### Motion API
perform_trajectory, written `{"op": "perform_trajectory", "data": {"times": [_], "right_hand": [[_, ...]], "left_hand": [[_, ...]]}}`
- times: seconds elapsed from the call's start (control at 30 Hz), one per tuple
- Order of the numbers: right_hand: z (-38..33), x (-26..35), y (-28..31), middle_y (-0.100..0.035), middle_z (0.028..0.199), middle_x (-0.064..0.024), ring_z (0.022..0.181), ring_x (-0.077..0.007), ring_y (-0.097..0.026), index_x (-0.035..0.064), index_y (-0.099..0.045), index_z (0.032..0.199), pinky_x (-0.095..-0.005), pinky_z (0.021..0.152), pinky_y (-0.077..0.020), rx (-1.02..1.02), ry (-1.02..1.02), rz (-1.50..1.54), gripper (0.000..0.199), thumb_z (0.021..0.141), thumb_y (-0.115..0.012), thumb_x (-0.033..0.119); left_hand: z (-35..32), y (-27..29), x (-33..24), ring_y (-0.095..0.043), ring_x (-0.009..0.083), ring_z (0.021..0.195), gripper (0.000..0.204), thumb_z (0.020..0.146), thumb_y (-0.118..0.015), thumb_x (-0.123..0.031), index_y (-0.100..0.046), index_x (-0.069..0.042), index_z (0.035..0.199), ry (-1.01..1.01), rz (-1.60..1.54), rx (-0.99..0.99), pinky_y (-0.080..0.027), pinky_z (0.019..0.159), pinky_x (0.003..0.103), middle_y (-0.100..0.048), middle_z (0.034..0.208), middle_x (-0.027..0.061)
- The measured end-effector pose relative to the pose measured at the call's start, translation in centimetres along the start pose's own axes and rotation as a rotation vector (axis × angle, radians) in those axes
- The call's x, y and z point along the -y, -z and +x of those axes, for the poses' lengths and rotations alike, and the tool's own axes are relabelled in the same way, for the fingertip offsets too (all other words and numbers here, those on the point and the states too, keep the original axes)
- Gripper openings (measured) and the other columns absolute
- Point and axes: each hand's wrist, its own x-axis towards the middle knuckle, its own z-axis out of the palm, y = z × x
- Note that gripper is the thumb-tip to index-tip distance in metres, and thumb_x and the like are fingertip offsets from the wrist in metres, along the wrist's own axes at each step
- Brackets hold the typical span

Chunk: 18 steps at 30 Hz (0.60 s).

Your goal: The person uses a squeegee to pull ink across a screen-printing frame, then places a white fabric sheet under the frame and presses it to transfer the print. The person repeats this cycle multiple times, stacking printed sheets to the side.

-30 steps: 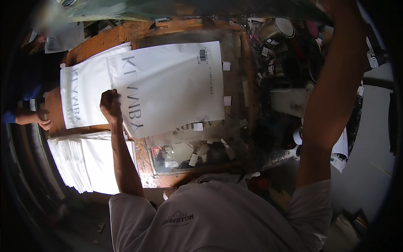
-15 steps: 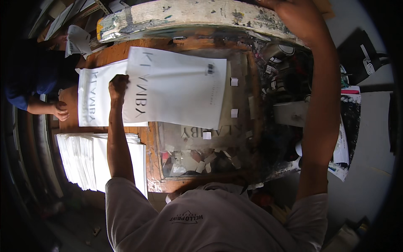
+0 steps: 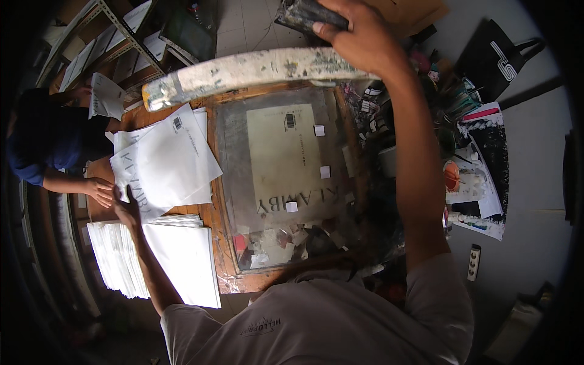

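Note:
My left hand [image 3: 126,210] pinches the left edge of a thin white printed sheet [image 3: 173,158], with large dark lettering and a barcode. The sheet lies askew over other white sheets on the left of the table; whether it is a flat bag cannot be told. My right hand [image 3: 359,36] grips a dark, ink-stained block like a squeegee [image 3: 310,15] at the far side. Beside my right wrist is the raised edge of a paint-spotted white wooden frame [image 3: 243,70]. Below it, a glassy printing bed [image 3: 234,152] shows a pale rectangle with lettering and small white tabs.
A co-worker's hand [image 3: 102,191] is close by my left hand; the other holds a white sheet [image 3: 106,97]. A thick stack of white sheets [image 3: 176,264] stands at the near left. Ink-stained clutter and a cup of orange-red ink [image 3: 451,176] are on the right.
My left hand has carried the printed sheet left, off the printing bed onto the sheets there. My right hand with the dark block has come further into view, and the frame sits lower in the picture.

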Motion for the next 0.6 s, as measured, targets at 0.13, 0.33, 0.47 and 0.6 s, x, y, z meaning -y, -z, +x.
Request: {"op": "perform_trajectory", "data": {"times": [0.13, 0.33, 0.47, 0.6], "right_hand": [[-8.4, 1.7, -1.6, -0.061, 0.108, -0.0197, 0.097, -0.0391, -0.062, 0.0121, -0.064, 0.122, -0.0478, 0.085, -0.0503, -0.004, -0.133, -0.004, 0.035, 0.088, -0.069, 0.02], [-21.0, -5.1, -8.1, -0.065, 0.115, -0.0293, 0.112, -0.0439, -0.063, -0.0043, -0.057, 0.127, -0.0479, 0.095, -0.0492, 0.178, -0.471, 0.232, 0.049, 0.087, -0.072, 0.02], [-18.6, -16.4, -15.8, -0.068, 0.11, -0.0276, 0.106, -0.0428, -0.066, -0.0047, -0.058, 0.129, -0.0441, 0.094, -0.0516, 0.111, -0.659, 0.15, 0.056, 0.083, -0.074, 0.023], [-13.3, -22.0, -20.3, -0.062, 0.122, -0.0283, 0.117, -0.0436, -0.06, -0.003, -0.057, 0.128, -0.0458, 0.103, -0.0464, -0.035, -0.593, 0.097, 0.055, 0.08, -0.073, 0.018]], "left_hand": [[-15.8, 1.3, -18.9, -0.06, 0.0233, 0.118, 0.044, 0.097, -0.064, -0.006, -0.052, 0.0, 0.139, -0.118, -1.019, 0.579, -0.048, 0.1, 0.036, -0.06, 0.134, 0.0133], [-30.3, 0.7, -25.4, -0.049, 0.0387, 0.134, 0.055, 0.097, -0.063, -0.031, -0.043, -0.011, 0.144, 0.489, -1.895, 1.0, -0.04, 0.109, 0.059, -0.057, 0.136, 0.0159], [-33.6, -5.9, -19.3, -0.045, 0.0383, 0.137, 0.038, 0.094, -0.064, -0.032, -0.061, -0.016, 0.128, 0.699, -1.845, 1.051, -0.03, 0.115, 0.063, -0.06, 0.133, 0.011], [-34.3, -9.7, -16.4, -0.059, 0.0317, 0.125, 0.015, 0.09, -0.072, -0.025, -0.077, -0.013, 0.098, 0.802, -1.936, 1.117, -0.034, 0.114, 0.063, -0.075, 0.101, 0.0032]]}}
